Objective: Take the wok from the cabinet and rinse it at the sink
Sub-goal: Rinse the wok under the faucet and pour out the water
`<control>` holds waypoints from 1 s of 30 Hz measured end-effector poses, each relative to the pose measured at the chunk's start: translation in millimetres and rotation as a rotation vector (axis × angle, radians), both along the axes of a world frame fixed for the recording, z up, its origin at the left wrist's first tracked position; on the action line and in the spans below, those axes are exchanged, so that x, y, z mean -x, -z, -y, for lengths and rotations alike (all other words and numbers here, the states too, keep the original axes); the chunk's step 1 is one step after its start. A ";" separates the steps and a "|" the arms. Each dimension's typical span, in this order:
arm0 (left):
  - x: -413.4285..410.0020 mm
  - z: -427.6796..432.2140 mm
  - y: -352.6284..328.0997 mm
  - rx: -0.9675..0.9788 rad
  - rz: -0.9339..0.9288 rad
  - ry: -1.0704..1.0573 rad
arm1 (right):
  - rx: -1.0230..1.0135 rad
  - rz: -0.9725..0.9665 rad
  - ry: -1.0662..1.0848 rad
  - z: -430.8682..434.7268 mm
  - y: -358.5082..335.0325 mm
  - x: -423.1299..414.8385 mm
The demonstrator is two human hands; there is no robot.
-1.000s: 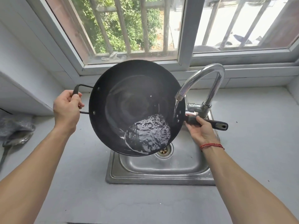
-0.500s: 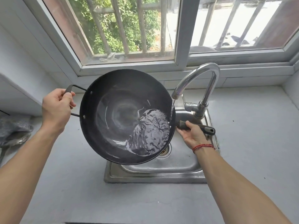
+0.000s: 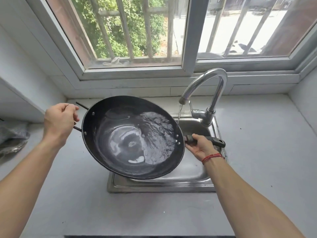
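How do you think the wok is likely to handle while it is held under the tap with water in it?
The wok looks rigid metal, probably heavyish: both the left hand and right hand carry it. The pooled water would likely slosh and shift its balance. Its wet surface may be slippery.

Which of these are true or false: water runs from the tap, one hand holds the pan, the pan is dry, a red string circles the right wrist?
1. Water runs from the curved chrome tap. True.
2. Only one hand holds the round black wok. False: left hand and right hand each grip a handle.
3. The wok is dry. False: water pools inside.
4. A red string circles the right wrist. True.
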State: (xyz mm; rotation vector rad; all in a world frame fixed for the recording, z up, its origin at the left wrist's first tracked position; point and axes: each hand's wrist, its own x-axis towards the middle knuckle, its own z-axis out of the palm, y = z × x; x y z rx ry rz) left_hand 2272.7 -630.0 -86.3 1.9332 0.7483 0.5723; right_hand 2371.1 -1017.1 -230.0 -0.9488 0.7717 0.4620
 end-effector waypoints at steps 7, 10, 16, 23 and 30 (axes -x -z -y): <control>4.1 8.1 10.8 0.070 -0.066 -0.026 | 0.067 -0.011 -0.032 11.5 -6.4 11.1; 3.9 15.7 18.4 0.122 -0.124 -0.056 | 0.100 -0.013 -0.031 19.6 -10.2 15.6; 5.2 17.5 46.0 0.187 -0.262 -0.082 | 0.211 -0.012 0.005 38.5 -17.4 23.0; 9.6 33.8 76.9 0.283 -0.356 -0.073 | 0.405 0.019 -0.003 65.9 -31.8 28.6; 10.2 55.5 99.8 0.349 -0.424 -0.026 | 0.536 0.048 0.010 89.1 -57.0 35.4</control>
